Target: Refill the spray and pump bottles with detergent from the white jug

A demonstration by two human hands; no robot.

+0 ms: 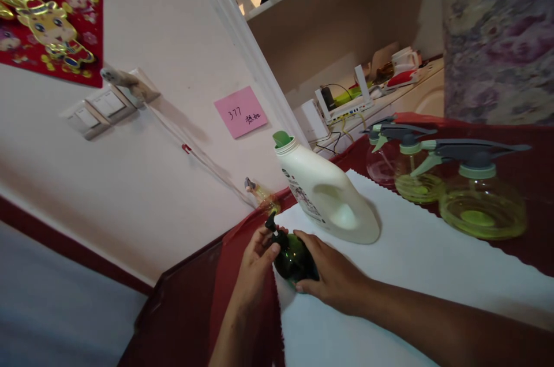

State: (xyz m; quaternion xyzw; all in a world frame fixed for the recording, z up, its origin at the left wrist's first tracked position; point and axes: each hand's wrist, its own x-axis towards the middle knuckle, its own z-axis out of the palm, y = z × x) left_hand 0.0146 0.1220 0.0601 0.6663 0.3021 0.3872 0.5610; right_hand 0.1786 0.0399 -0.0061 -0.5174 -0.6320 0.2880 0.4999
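A small dark green pump bottle (291, 258) stands at the near left corner of a white cloth (411, 263). My right hand (333, 277) wraps its round body from the right. My left hand (256, 263) has its fingers at the black pump head on top. Just behind stands a large white detergent jug (329, 194) with a green inner spout and no cap on it.
Three clear spray bottles (480, 197) with grey triggers stand in a row on the red tablecloth (536, 182) at the right. A wall with light switches (97, 110) and a pink note (240, 111) rises at the left. A shelf with a router (346, 104) is behind.
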